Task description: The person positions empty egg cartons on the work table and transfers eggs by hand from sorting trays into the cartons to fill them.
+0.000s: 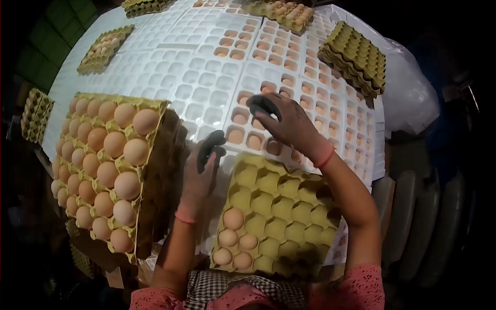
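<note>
My right hand (289,121), wearing a glove with dark fingertips, hovers over the white egg tray (201,93). Its fingers curl above brown eggs (239,119) sitting in the cups. Thumb and fingers look apart, with no egg visible between them. My left hand (202,164), gloved the same way, is half curled with nothing in it. It is between a tall stack of pulp trays full of eggs (107,144) and the white tray. In front of my body is a yellow-green pulp tray (281,206) with several eggs (233,219) in its left corner.
A stack of pulp trays (356,57) stands at the right edge. Egg-filled trays (106,49) lie at the far left, with another stack (289,13) at the far side. A plastic bag (408,82) bulges on the right. More white trays with eggs cover the table.
</note>
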### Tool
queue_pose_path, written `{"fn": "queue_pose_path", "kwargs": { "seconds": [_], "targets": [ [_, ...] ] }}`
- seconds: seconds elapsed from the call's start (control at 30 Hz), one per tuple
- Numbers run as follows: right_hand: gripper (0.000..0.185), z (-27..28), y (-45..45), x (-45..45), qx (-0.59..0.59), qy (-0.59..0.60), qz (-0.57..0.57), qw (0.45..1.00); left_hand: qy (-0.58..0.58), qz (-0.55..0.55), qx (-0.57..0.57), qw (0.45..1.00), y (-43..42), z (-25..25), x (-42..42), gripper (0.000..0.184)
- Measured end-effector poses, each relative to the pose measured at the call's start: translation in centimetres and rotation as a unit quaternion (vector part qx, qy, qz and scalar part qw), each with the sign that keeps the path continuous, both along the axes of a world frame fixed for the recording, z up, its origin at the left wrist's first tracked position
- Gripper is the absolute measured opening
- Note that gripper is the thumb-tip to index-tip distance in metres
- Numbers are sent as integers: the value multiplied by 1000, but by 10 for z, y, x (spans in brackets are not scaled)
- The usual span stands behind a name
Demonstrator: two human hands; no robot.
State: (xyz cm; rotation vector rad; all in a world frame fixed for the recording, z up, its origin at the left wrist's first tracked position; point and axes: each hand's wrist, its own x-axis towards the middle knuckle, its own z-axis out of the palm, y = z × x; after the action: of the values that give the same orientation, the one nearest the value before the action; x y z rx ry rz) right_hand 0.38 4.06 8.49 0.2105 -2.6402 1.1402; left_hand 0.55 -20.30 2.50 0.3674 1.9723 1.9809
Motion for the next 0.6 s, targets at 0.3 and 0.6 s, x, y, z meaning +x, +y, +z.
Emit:
{"fn": "queue_pose_path", "kwargs": {
  "seconds": [0.3,0.6],
  "targets": [
    [43,-2,-92,160,189,-7,108,976,123,-18,-91,988,-90,29,85,50],
    [40,0,-109,215,231,-150,27,961,448,-350,-335,751,-77,58,93,39]
  ]
}}
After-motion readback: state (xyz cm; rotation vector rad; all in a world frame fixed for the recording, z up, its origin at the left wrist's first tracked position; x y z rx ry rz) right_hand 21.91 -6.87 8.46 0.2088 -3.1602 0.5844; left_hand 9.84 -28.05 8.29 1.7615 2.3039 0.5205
